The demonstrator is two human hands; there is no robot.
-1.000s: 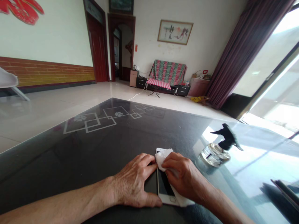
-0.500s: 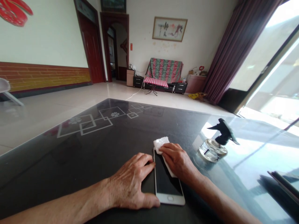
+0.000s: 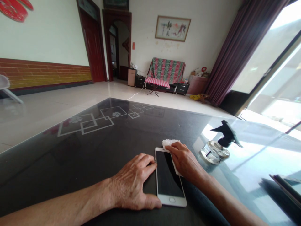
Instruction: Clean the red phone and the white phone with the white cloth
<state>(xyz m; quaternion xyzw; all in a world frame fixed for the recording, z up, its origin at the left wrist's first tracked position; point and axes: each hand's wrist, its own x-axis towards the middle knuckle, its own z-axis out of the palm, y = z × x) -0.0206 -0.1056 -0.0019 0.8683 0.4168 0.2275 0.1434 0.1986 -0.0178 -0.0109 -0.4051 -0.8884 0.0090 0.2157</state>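
A white smartphone (image 3: 170, 175) with a dark screen lies face up on the black glossy table (image 3: 77, 166). My left hand (image 3: 135, 182) steadies it from the left, fingertips against its long edge and thumb at its lower left corner. In my right hand (image 3: 184, 157) is a folded white tissue (image 3: 170, 142), pressed down at the phone's upper right edge. Part of the tissue sticks out past the fingertips and part shows under the palm. Right of that hand stands a clear spray bottle (image 3: 215, 152) with a black trigger head.
A dark flat object (image 3: 285, 191) lies at the table's right edge. Light from the window reflects on the right side of the tabletop. Across the room are a small table with a striped pink cover (image 3: 157, 82), low cabinets and a purple curtain (image 3: 244, 53).
My right hand has slid the tissue to the right, from the phone's top left corner to its upper right edge, baring more of the screen. My left hand keeps its place.
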